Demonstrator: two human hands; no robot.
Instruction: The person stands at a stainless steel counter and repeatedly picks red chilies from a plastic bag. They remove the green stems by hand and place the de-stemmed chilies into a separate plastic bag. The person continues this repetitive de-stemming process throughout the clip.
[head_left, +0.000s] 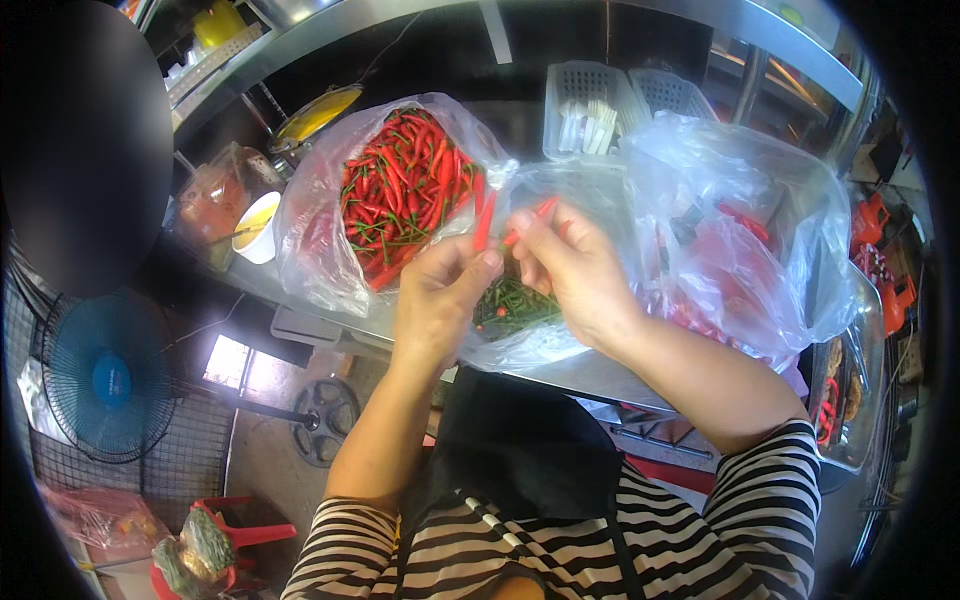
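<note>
My left hand (442, 296) pinches a red chili pepper (486, 217) that points upward between thumb and fingers. Close beside it on the right, my right hand (570, 262) has its fingers closed around red chilies (547, 206), one of them with its green end near my left fingertips. Under both hands lies a clear plastic bag of green chili stems (517, 307). To the left, an open plastic bag (311, 247) holds a heap of red chilies with green stems (397, 187). A third clear bag (795, 225) with red chilies inside stands on the right.
A white cup (259, 240) with yellow contents stands left of the chili heap, by a bag of reddish stuff (214, 199). White plastic baskets (589, 82) are at the back. A glass tray (862, 420) sits at the right. On the left is a blue fan (111, 379).
</note>
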